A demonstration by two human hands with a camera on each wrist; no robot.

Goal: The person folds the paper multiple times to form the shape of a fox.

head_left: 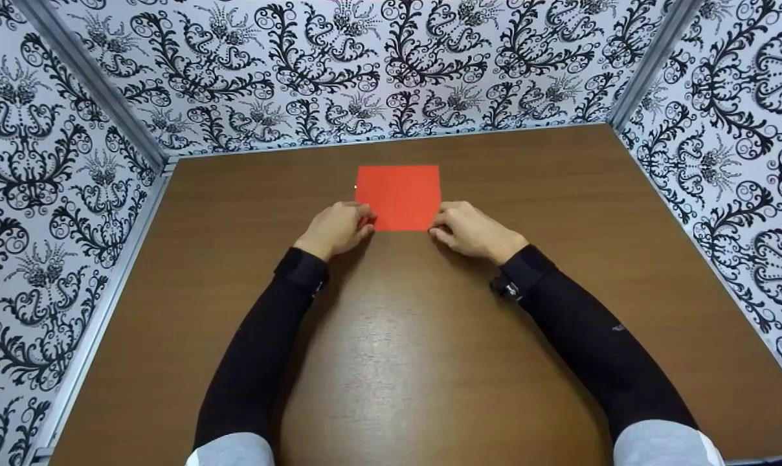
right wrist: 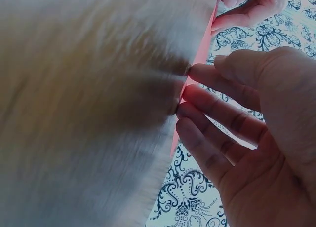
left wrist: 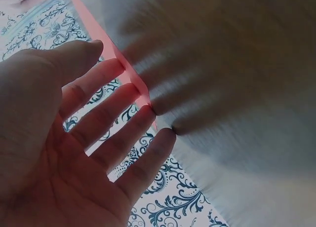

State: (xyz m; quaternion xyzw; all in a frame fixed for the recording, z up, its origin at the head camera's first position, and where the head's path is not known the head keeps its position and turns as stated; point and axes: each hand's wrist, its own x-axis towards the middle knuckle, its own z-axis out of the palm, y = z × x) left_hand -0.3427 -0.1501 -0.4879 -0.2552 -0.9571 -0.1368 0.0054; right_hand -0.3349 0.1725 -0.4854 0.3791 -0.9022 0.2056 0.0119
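A square sheet of red paper (head_left: pixel 397 194) lies flat on the brown wooden table (head_left: pixel 391 375), toward its far side. At the sheet's near left corner my left hand (head_left: pixel 335 230) touches the edge. My right hand (head_left: pixel 474 231) does the same at the near right corner. The left wrist view shows the left fingers (left wrist: pixel 111 118) extended and spread, their tips against the paper and tabletop, the thumb apart from them. On the right, the fingers (right wrist: pixel 217 108) are likewise loosely extended with tips at the paper's edge, and the thumb stands off from it.
Patterned black-and-white panels (head_left: pixel 339 71) enclose the table at the back and both sides. Grey metal rails (head_left: pixel 93 84) run along their corners. Dark sleeves (head_left: pixel 255 349) with wrist straps cover both forearms.
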